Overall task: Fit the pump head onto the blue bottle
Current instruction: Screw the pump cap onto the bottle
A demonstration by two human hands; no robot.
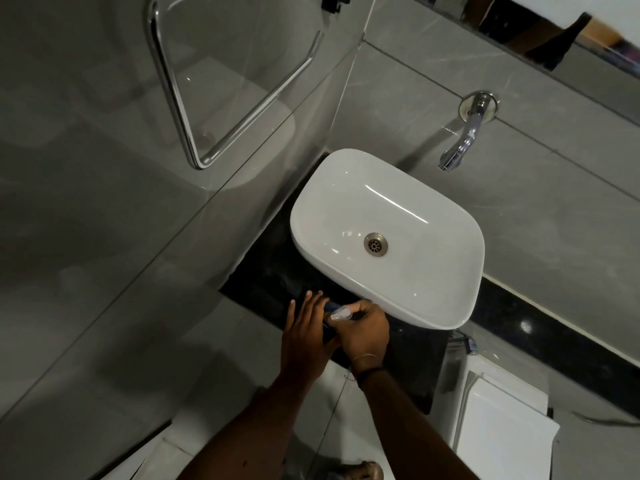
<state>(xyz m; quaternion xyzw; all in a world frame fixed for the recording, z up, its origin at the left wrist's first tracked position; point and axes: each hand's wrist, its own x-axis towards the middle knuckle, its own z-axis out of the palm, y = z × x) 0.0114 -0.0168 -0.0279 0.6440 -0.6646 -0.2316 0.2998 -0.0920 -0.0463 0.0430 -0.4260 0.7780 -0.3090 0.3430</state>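
Both hands meet over the dark counter (pixel 263 285) just in front of the white sink (pixel 388 237). The left hand (pixel 306 336) wraps the blue bottle (pixel 329 332), mostly hidden; the right hand (pixel 365 332) pinches the clear pump head (pixel 341 312) atop it.

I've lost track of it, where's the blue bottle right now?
In the head view, the bottle is low and centre, between the left hand and the right hand, on the dark counter just before the sink.

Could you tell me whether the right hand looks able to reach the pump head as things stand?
Probably yes: the right hand is already closed around the pump head, atop the blue bottle.
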